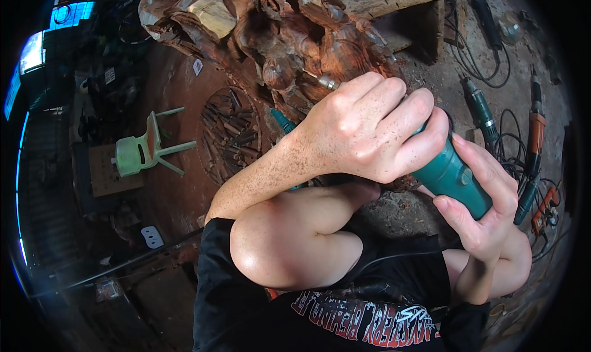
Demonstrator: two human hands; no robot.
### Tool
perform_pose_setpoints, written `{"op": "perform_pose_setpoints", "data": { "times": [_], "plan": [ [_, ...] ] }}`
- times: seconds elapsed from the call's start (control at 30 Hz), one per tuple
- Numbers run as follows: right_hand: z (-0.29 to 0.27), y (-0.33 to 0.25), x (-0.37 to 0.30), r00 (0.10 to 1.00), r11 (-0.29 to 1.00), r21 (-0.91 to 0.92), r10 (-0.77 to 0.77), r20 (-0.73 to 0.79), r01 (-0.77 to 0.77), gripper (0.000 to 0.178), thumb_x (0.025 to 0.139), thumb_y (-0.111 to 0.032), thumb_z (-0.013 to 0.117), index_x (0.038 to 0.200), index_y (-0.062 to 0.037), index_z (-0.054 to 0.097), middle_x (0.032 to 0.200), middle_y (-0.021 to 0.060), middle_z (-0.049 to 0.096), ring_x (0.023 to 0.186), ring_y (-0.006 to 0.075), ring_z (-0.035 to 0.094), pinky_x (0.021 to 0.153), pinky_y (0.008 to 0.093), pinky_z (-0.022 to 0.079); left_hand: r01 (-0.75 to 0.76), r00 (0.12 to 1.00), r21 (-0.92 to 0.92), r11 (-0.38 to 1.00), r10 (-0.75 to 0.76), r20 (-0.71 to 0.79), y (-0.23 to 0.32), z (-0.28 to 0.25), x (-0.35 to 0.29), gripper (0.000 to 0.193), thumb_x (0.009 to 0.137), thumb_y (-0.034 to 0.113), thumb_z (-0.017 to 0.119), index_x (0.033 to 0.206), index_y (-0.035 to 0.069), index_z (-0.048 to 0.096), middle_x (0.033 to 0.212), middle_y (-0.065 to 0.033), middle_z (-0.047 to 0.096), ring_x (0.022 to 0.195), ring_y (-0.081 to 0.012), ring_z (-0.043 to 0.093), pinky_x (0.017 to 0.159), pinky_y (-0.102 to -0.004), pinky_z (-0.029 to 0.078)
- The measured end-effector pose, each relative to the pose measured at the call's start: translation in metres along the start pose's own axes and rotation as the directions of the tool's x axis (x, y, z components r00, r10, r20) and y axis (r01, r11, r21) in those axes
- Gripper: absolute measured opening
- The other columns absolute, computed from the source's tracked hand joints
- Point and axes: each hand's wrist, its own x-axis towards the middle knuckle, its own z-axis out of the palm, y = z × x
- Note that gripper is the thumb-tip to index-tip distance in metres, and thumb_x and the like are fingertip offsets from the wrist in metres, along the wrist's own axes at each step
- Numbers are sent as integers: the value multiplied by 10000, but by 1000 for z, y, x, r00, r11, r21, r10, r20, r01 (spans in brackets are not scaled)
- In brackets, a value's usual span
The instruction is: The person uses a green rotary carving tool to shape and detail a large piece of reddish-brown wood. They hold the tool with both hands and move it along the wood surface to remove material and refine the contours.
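Both of my hands are closed on a teal die grinder point(454, 175). My left hand point(377, 127) wraps its front part, and my right hand point(486, 207) grips the rear of the body. A metal collet point(329, 82) with a thin bit sticks out past the left knuckles, pointing up and left. Its tip is beside a rounded knob point(278, 74) on a large reddish-brown wood carving point(345, 50); whether they touch I cannot tell. The carving is rough and deeply hollowed, with folds and a pale patch at its upper left. My left forearm crosses above my bent knee.
On the right floor lie a teal tool point(480, 112), an orange-and-black one point(536, 133), a black one point(486, 20) and tangled cords. Left of the carving, a round tray point(206, 121) holds many dark bits. A pale green chair point(130, 156) lies farther left.
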Motion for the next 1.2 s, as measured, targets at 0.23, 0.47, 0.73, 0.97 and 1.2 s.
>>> {"op": "perform_pose_setpoints", "data": {
  "times": [0.23,0.47,0.73,0.97,1.2],
  "plan": [
    [4,-6,-1,999,996,-83,-27,-36,24,703,630,-16,835,1315,69,701,1193,265,740,1055,361,748,945,399,570,-10,993,5,1000,11,-121,-5,10,4,212,684,178,713,867,85,659,782,-8,554,619,-135,498,529,-275,377],
    [-1,3,-1,999,999,-16,-38,7,38,716,625,-28,833,1320,73,698,1208,272,737,1065,363,746,968,399,563,7,993,14,1000,-6,-115,-2,9,2,207,689,180,719,863,89,653,780,2,549,618,-130,492,530,-276,374],
    [-8,-4,-1,996,995,-97,11,89,-3,713,787,-192,817,1399,116,619,1312,287,694,1219,367,691,1084,417,492,-5,984,37,999,11,-178,-6,16,2,187,687,177,724,835,92,648,761,3,538,616,-132,493,533,-272,382],
    [-10,-2,-2,994,995,-102,29,108,-18,711,774,-173,806,1395,118,621,1328,297,689,1248,381,682,1104,425,483,-9,975,15,1000,12,-221,-7,18,3,183,691,181,723,829,89,645,759,3,540,611,-130,500,528,-272,385],
    [-13,-4,-3,990,996,-80,53,128,-43,715,770,-181,805,1391,125,622,1344,304,680,1263,386,674,1116,428,475,-10,989,31,999,14,-145,-4,13,1,192,693,192,724,833,86,646,763,1,549,609,-126,507,522,-269,382]
  ]
}}
